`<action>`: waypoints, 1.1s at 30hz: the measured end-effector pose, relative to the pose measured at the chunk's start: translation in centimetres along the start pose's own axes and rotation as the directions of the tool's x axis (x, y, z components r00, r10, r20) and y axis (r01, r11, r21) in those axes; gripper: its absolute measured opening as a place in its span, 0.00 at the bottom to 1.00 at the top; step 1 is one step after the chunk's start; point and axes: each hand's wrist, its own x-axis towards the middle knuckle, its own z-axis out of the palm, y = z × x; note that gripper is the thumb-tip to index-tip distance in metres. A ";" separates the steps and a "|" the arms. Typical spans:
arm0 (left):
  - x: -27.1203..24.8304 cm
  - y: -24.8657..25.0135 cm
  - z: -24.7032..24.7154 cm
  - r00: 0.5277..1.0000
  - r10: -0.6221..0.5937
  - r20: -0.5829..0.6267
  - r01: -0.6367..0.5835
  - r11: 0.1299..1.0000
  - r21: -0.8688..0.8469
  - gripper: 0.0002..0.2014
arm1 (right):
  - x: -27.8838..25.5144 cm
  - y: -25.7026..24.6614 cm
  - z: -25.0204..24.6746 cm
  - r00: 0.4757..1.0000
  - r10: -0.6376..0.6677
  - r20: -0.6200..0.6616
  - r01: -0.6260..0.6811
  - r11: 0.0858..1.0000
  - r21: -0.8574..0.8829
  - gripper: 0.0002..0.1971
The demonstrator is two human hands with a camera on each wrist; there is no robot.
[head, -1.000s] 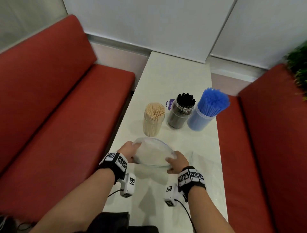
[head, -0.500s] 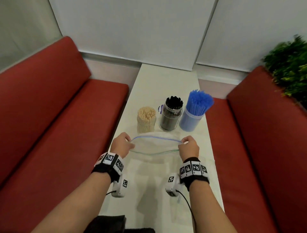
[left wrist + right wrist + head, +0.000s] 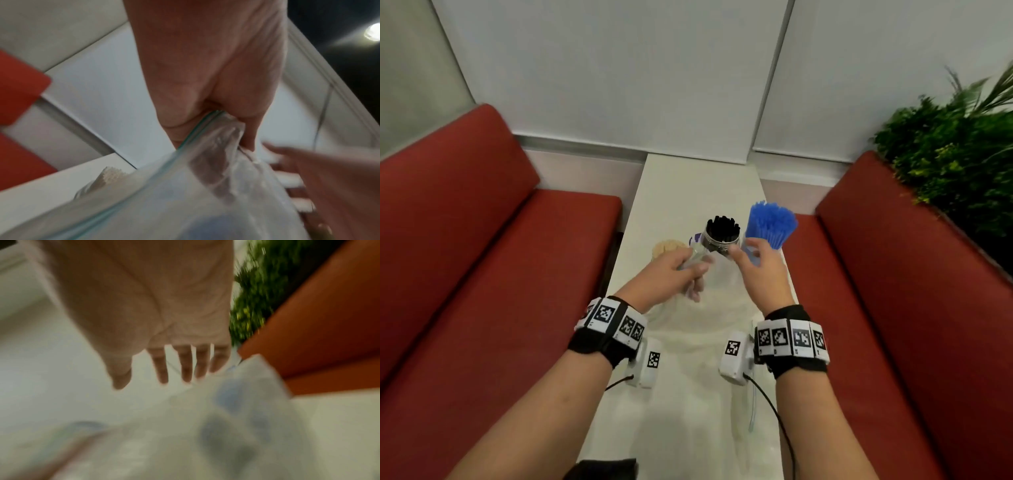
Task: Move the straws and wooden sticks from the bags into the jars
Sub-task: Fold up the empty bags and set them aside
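Bag (image 3: 216, 186) in left hand (image 3: 671, 270), contents seemingly indistinct

Soft, even indoor light; head view sharp but edge-warped, both wrist views heavily motion-blurred.

Three filled jars: one of wooden sticks (image 3: 669, 247), one of black straws (image 3: 722, 228), one of blue straws (image 3: 770, 222); two bags (image 3: 705, 308).

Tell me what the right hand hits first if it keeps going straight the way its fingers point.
Most likely the clear jar of blue straws: the open right hand points straight at it, fingertips already over its lower part. Depth is unclear; the jar of black straws stands just left.
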 end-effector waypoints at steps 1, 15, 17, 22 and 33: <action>0.0 0.4 -0.6 1.000 0.003 0.001 -0.003 0.996 -0.090 0.13 | 0.0 0.8 -0.8 0.993 0.066 -0.102 -0.074 0.994 -0.082 0.33; 1.0 1.4 -3.4 0.864 -0.072 -0.498 -0.158 0.901 -0.405 0.15 | 2.2 5.8 -4.3 0.910 0.073 -0.409 0.175 0.826 0.536 0.09; 1.2 1.5 -2.8 0.834 -0.093 -0.544 -0.158 0.904 -0.398 0.17 | 2.5 5.8 -4.7 0.917 0.051 -0.396 0.173 0.843 0.510 0.13; 1.2 2.5 -2.9 0.858 -0.061 -0.509 -0.154 0.917 -0.369 0.20 | 2.7 6.8 -5.7 0.990 -0.002 -0.140 0.079 0.835 0.544 0.19; 1.8 2.7 -3.2 0.936 -0.192 -0.296 -0.151 0.541 -0.827 0.30 | 1.1 7.9 -3.0 0.742 0.002 0.670 -0.422 0.778 0.465 0.24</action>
